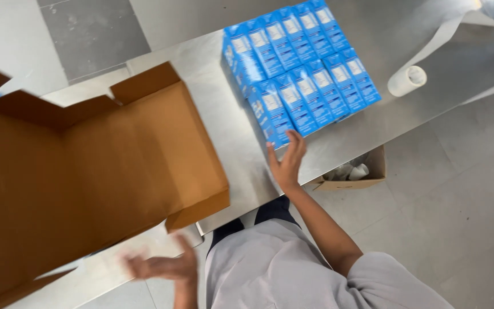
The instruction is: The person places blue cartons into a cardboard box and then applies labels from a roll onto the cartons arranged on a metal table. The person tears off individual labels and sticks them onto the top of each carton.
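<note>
Right hand [286, 162], open, fingertips at our blue cartons [301, 71] near the bench [232, 137] front edge; left hand [164, 266], empty, below the carton box [87, 171].

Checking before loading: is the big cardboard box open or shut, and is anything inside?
Open: the cardboard box lies on the steel table with flaps spread. The visible inside is bare brown board.

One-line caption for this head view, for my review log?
Right hand touches a block of blue cartons on a steel table; blurred left hand below an open cardboard box.
</note>
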